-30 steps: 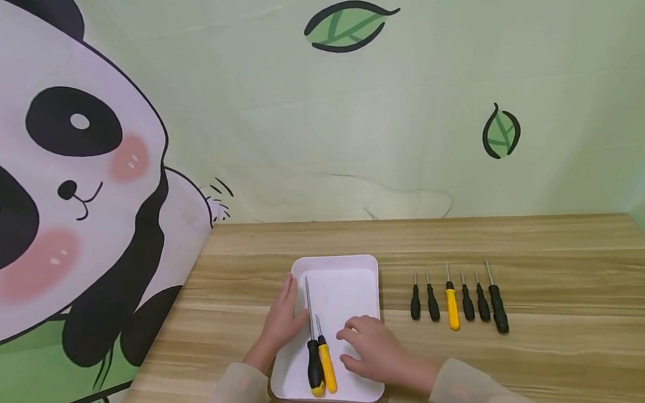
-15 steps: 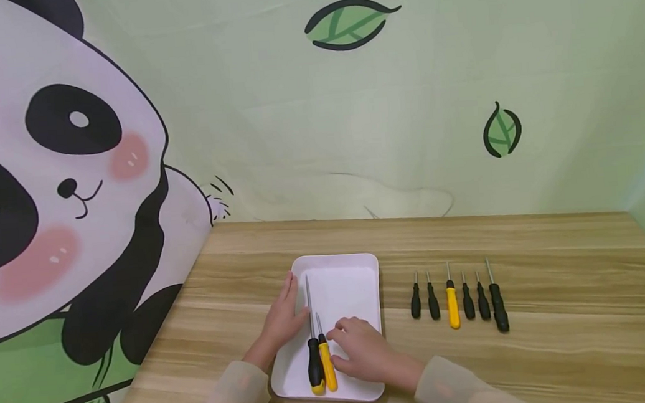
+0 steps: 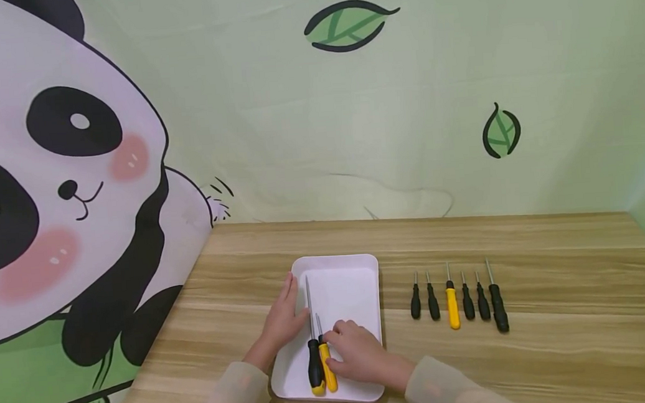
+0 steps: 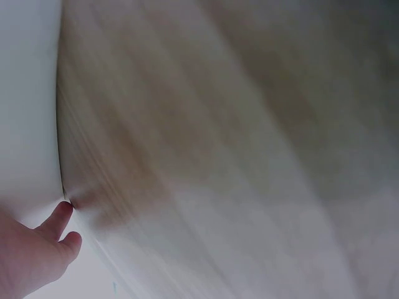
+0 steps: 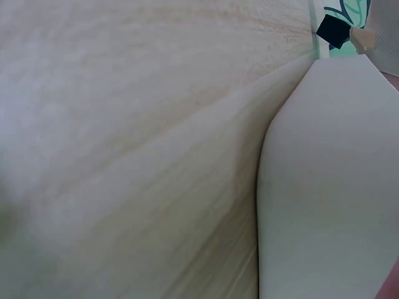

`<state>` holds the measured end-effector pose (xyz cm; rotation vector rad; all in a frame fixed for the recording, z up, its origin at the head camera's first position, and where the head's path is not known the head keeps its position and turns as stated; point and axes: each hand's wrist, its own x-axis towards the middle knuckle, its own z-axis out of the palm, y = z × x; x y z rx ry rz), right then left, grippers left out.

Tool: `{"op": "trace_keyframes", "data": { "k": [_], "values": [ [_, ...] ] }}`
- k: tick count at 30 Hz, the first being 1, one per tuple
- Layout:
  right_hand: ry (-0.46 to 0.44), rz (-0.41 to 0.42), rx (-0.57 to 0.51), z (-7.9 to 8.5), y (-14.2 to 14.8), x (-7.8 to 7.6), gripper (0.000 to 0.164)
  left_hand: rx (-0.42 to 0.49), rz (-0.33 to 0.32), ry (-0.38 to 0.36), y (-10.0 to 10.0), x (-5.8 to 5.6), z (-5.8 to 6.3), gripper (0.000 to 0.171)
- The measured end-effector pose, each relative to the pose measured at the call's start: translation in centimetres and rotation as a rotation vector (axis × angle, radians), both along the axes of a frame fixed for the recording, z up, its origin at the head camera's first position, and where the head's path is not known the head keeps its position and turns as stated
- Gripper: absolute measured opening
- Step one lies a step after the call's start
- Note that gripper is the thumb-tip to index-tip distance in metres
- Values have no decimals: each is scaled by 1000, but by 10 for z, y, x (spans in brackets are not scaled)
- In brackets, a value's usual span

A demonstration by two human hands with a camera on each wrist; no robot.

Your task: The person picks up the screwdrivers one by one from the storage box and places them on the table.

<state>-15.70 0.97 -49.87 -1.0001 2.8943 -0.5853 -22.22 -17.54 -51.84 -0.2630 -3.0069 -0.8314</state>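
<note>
Along the left rim of a white tray (image 3: 351,287) lies my left hand (image 3: 279,317). Its fingers are fairly straight, and the thumb reaches over the tray's inside. In the left wrist view, fingertips (image 4: 62,212) touch the tray's outer edge. Two screwdrivers lie side by side in the tray: a long one with a black and yellow handle (image 3: 315,367) and a shorter one with a yellow handle (image 3: 328,369). Above the tray floor, my right hand (image 3: 358,352) has its thumb and fingertips, spaced apart, at the right side of the yellow screwdriver. The fingers hide part of it.
On the wooden table (image 3: 574,271), right of the tray, several screwdrivers stand in a row: black-handled ones such as the largest (image 3: 498,308), and one yellow-handled screwdriver (image 3: 453,308). A green wall cloth (image 3: 433,94) with a panda print borders the table.
My right hand has moved left across the tray to the yellow screwdriver. My left hand has stayed at the rim, and the screwdrivers have not visibly moved.
</note>
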Motion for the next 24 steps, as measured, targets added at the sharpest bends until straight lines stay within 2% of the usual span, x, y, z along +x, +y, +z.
{"op": "trace_keyframes", "data": {
  "k": [14,24],
  "values": [
    [-16,-15,8,-6,-5,0,34,1,2,-27,0,-1,1,72],
    [-47,-53,-21,-8,-7,3,33,11,-7,4,0,1,1,73]
  ]
}}
